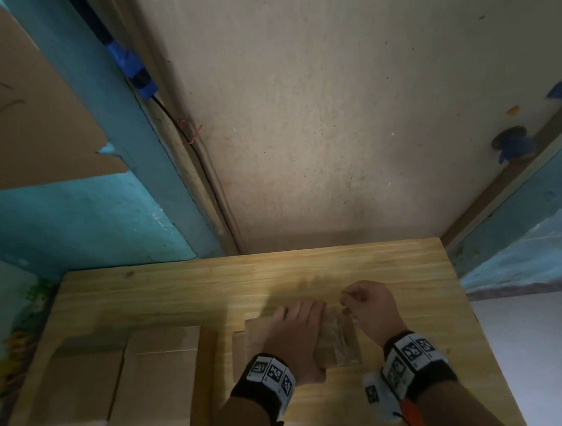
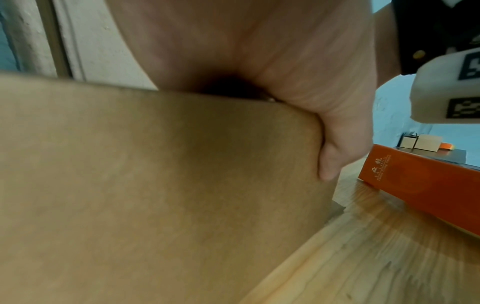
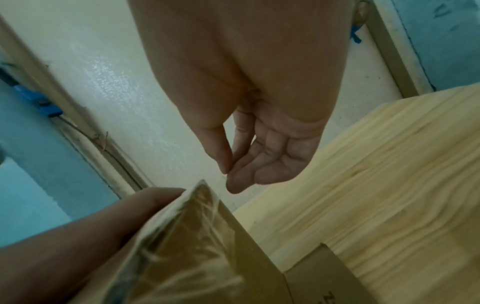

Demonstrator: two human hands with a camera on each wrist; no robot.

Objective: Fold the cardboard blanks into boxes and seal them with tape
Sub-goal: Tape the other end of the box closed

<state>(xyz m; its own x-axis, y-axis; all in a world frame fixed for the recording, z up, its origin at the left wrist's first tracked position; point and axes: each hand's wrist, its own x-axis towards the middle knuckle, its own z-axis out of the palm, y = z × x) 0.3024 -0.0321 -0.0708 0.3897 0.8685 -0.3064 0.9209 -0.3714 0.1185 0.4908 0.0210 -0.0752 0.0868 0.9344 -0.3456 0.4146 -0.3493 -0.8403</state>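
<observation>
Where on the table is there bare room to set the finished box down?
Bare wood runs along the far edge of the table, between the wall and the hands. Another patch lies near the right edge, beside the right hand. The near left is crowded with flat cardboard blanks; the left hand holds the box mid-table.

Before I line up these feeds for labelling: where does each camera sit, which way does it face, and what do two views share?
Head: worn on the head, faces down at the table; both hands and forearms show.
Left wrist: looks along the left hand, its thumb on the cardboard box; an orange box lies beyond.
Right wrist: looks along the right hand, whose grip pinches clear tape.
Shared: head and right wrist both show that taped box.
</observation>
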